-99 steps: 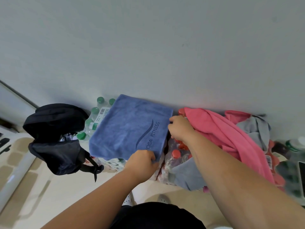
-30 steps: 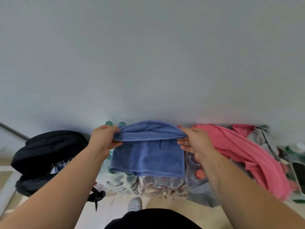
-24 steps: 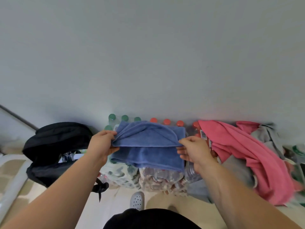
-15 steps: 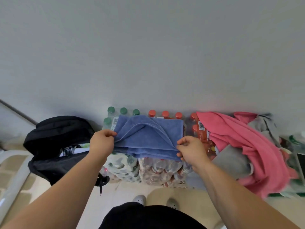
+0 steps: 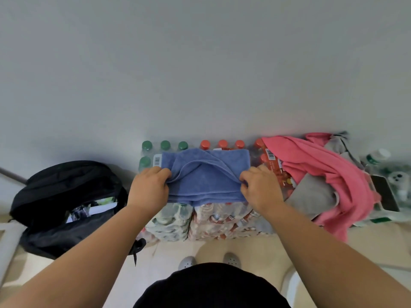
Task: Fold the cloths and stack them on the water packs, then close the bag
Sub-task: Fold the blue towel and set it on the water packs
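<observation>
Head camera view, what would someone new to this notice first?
Two bare hands, the left hand and the right hand, pinch the side edges of a folded blue terry towel lying on shrink-wrapped water bottle packs against the wall. To the right, a bright pink cloth drapes over a grey cloth. At left, a black fabric backpack sits open on the floor.

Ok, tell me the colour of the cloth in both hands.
Blue cloth, clearest in the head view.
</observation>
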